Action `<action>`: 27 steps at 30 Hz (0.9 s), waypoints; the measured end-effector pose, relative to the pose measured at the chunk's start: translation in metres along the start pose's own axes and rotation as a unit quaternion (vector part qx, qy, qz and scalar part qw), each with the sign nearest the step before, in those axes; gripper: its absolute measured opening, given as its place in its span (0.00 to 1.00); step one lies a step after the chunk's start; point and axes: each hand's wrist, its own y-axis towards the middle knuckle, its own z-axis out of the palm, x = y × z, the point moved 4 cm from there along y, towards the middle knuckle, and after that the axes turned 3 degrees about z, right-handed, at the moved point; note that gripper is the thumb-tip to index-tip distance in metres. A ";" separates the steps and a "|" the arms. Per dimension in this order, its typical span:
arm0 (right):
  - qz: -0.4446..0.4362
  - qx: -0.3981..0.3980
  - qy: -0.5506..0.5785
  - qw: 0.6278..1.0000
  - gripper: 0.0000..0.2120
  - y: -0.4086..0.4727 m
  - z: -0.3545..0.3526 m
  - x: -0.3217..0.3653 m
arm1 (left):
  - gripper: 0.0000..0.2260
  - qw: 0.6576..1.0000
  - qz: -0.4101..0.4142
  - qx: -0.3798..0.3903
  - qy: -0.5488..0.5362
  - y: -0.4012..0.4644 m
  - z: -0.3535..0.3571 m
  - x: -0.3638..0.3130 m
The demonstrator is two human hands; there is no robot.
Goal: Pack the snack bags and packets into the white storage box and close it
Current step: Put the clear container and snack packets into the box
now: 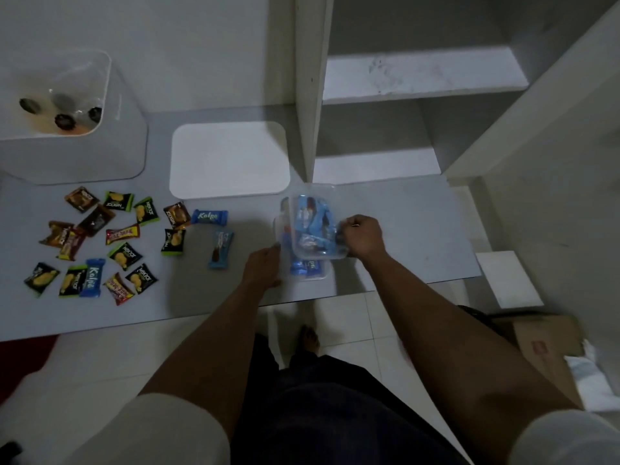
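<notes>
The right hand (362,236) is curling its fingers round the right-hand edge of a clear plastic lid (315,226), pinching it and holding it tilted over a small clear container (303,263) that is sitting on the grey table (402,229). Blue packets are showing through the lid and lying inside the container beneath it (the motion blur is making it hard to tell how many). The left hand (263,266) is resting against the container's left side with its fingers fairly straight, bracing rather than clutching; its thumb side is touching the wall near the lid's lower left corner.

Just to the left of the left hand, a blue wafer packet (221,249) is lying on the table, and a blue Kalpa packet (209,217) is sitting a little beyond it. Farther left, well apart from both hands, a scatter of green, brown, red and blue snack packets (97,243) is spreading across the tabletop. Beyond the hands, a flat white lid (229,161) is lying on the table, and at the far left the white storage box (70,129) is standing open, with dark round shapes showing at its bottom. To the right of the right hand, white shelves (419,75) are rising above the table.
</notes>
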 end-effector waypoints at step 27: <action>-0.058 0.154 0.066 0.984 0.19 -0.033 0.076 0.102 | 0.18 0.996 0.074 0.008 -0.046 -0.021 -0.091 -0.101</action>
